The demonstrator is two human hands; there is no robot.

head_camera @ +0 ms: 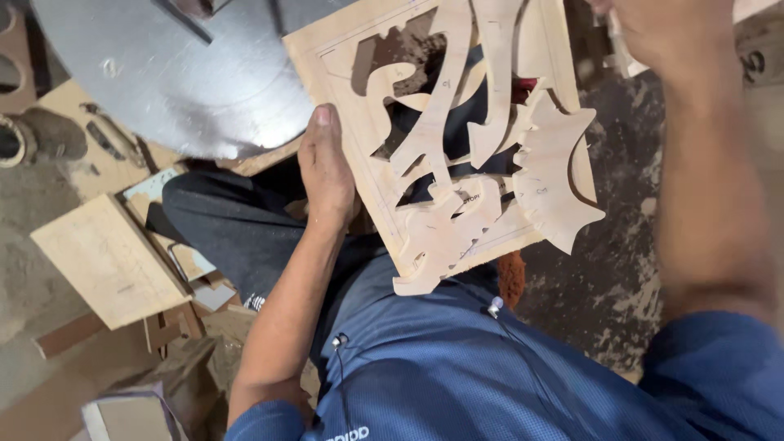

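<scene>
A pale wooden panel (457, 139) with curved shapes cut through it is held tilted over my lap. My left hand (327, 167) grips its left edge, thumb on top and fingers behind the board. My right hand (653, 33) reaches up at the top right, blurred, near the panel's upper right corner; whether it touches or holds anything I cannot tell. A round grey metal saw table (180, 73) lies just left of the panel's upper edge.
Flat offcuts of board (106, 257) and smaller wood scraps (192, 269) lie on the dusty floor at left. A dark stained floor (621, 269) shows at right. My blue shirt (457, 367) and dark trousers (229, 220) fill the lower middle.
</scene>
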